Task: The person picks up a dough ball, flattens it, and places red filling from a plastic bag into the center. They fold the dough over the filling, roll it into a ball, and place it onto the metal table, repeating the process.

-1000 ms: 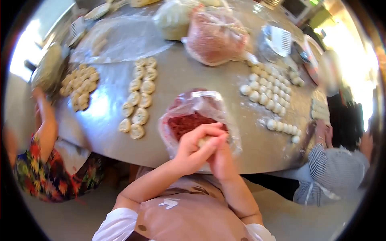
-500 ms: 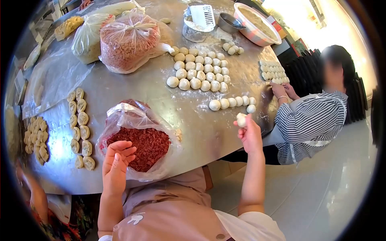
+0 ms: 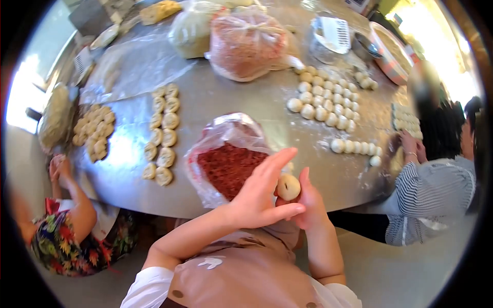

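My right hand (image 3: pixel 308 201) holds a round dough ball (image 3: pixel 288 187) in front of my chest, just off the near edge of the metal table (image 3: pixel 215 102). My left hand (image 3: pixel 259 192) is beside it with flat, spread fingers, touching or nearly touching the ball. Just beyond my hands an open plastic bag of red filling (image 3: pixel 228 164) lies on the table.
Shaped pastries (image 3: pixel 162 133) lie in rows to the left. Dough balls (image 3: pixel 326 105) sit in rows at the right. Tied bags (image 3: pixel 249 43), a tub (image 3: pixel 331 38) and a bowl (image 3: pixel 393 51) stand at the back. A person in stripes (image 3: pixel 436 195) works at right, another in a floral top (image 3: pixel 67 226) at left.
My right hand has brought the dough ball in from the right to my chest. My left hand has risen from the bag's edge to meet it. The view has swung back left.
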The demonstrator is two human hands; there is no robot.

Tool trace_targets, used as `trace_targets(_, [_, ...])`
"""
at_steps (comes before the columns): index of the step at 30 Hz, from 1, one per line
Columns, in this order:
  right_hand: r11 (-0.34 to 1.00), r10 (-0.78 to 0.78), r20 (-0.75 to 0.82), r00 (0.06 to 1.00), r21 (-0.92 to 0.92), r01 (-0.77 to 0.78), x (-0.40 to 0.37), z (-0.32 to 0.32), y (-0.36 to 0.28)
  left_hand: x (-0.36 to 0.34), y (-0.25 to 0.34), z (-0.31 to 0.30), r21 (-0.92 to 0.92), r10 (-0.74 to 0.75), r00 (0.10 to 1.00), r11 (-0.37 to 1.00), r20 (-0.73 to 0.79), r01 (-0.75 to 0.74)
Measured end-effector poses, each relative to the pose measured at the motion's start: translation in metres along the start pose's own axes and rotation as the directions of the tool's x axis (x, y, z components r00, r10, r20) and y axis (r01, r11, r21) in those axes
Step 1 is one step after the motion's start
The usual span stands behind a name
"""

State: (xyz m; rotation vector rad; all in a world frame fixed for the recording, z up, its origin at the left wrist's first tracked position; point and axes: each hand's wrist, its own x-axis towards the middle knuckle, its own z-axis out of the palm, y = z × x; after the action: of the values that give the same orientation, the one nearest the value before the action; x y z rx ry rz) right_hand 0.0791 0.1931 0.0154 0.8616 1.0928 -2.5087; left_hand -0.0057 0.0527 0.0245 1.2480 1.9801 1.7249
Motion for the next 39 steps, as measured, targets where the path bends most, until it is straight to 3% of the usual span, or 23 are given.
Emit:
trace_targets(1, [0.997, -0.014, 0.011, 1.000, -0.080, 0.015, -0.002, 0.017, 0.002, -0.002, -0.001, -0.002, -0.002, -0.065, 0.998, 0.998, 0.027, 0.065])
trace_targets(2, [0.987, -0.031, 0.018, 0.999, -0.159, 0.034, -0.003, 0.026, 0.006, -0.003, 0.001, -0.002, -0.079, -0.076, 0.995, 0.994, -0.062, 0.071])
trace_targets(3, [0.978, -0.056, 0.107, 0.993, -0.195, 0.076, 0.001, 0.024, 0.014, -0.003, 0.014, -0.010, -0.260, -0.347, 0.937, 0.903, 0.026, 0.342])
trace_targets(5, [0.946, -0.112, 0.118, 0.987, -0.292, 0.143, 0.006, 0.031, 0.023, -0.008, 0.022, -0.017, -0.418, -0.522, 0.850, 0.759, 0.070, 0.500])
trace_targets(8, [0.872, -0.264, 0.165, 0.950, -0.379, 0.308, 0.007, 0.041, 0.031, -0.027, -0.001, -0.012, -0.337, -0.331, 0.919, 0.908, -0.212, 0.249])
trace_targets(10, [0.742, -0.430, 0.163, 0.888, -0.496, 0.451, 0.010, 0.057, 0.035, -0.028, -0.010, -0.011, -0.145, -0.133, 0.921, 0.986, -0.366, 0.085])
trace_targets(11, [0.622, -0.553, 0.253, 0.793, -0.508, 0.596, 0.021, 0.049, 0.042, -0.033, -0.013, -0.015, -0.113, -0.150, 0.939, 0.986, -0.308, 0.121])
trace_targets(13, [0.721, -0.508, 0.206, 0.836, -0.429, 0.544, 0.016, 0.053, 0.039, -0.033, -0.019, -0.022, -0.292, -0.124, 0.973, 0.954, -0.194, 0.064])
trace_targets(16, [0.806, -0.408, 0.185, 0.894, -0.388, 0.448, 0.011, 0.051, 0.036, -0.035, -0.001, -0.026, -0.829, -0.273, 0.960, 0.549, -0.063, 0.102])
trace_targets(18, [0.842, -0.312, 0.193, 0.930, -0.397, 0.365, 0.010, 0.044, 0.035, -0.031, -0.005, -0.022, -0.832, -0.194, 0.958, 0.550, -0.213, -0.073])
trace_targets(19, [0.824, -0.316, 0.233, 0.920, -0.414, 0.388, 0.012, 0.040, 0.038, -0.033, -0.013, -0.025, -0.657, -0.145, 0.971, 0.754, -0.190, -0.016])
trace_targets(21, [0.777, -0.346, 0.298, 0.890, -0.441, 0.450, 0.017, 0.036, 0.045, -0.044, -0.012, -0.032, -0.649, -0.268, 0.963, 0.729, 0.023, 0.218])
trace_targets(24, [0.665, -0.482, 0.335, 0.810, -0.462, 0.587, 0.015, 0.055, 0.045, -0.043, -0.023, -0.017, -0.633, -0.258, 0.944, 0.771, -0.205, 0.073])
trace_targets(25, [0.542, -0.631, 0.298, 0.716, -0.492, 0.682, 0.020, 0.057, 0.056, -0.043, -0.021, -0.016, -0.642, -0.291, 0.928, 0.763, -0.235, 0.077])
trace_targets(27, [0.539, -0.625, 0.276, 0.730, -0.523, 0.660, 0.018, 0.057, 0.053, -0.042, -0.015, -0.015, -0.669, -0.354, 0.903, 0.735, -0.242, 0.109])
trace_targets(28, [0.538, -0.624, 0.263, 0.736, -0.538, 0.649, 0.017, 0.056, 0.052, -0.041, -0.012, -0.017, -0.758, -0.371, 0.910, 0.643, -0.184, 0.109])
trace_targets(30, [0.685, -0.529, 0.261, 0.808, -0.431, 0.588, 0.015, 0.051, 0.050, -0.038, -0.006, -0.021, -0.895, -0.400, 0.914, 0.428, -0.065, 0.123])
trace_targets(31, [0.747, -0.484, 0.258, 0.836, -0.376, 0.549, 0.013, 0.047, 0.047, -0.035, -0.014, -0.014, -0.808, -0.345, 0.918, 0.587, -0.197, 0.047])
trace_targets(32, [0.799, -0.445, 0.254, 0.859, -0.322, 0.509, 0.010, 0.041, 0.043, -0.036, -0.015, -0.013, -0.724, -0.331, 0.935, 0.675, -0.128, 0.140])
trace_targets(34, [0.774, -0.439, 0.191, 0.878, -0.417, 0.477, 0.010, 0.037, 0.048, -0.037, -0.018, -0.011, -0.489, -0.298, 0.955, 0.831, 0.012, 0.265])
trace_targets(35, [0.752, -0.465, 0.191, 0.865, -0.431, 0.499, 0.007, 0.038, 0.047, -0.036, -0.026, -0.004, -0.514, -0.251, 0.968, 0.833, -0.026, 0.203])
trace_targets(38, [0.785, -0.450, 0.210, 0.868, -0.371, 0.496, -0.001, 0.028, 0.032, -0.042, -0.026, 0.007, -0.702, -0.369, 0.929, 0.656, 0.021, 0.277])
trace_targets(39, [0.732, -0.480, 0.166, 0.861, -0.465, 0.498, -0.001, 0.012, 0.028, -0.033, -0.018, 0.011, -0.682, -0.244, 0.968, 0.717, -0.053, 0.143])
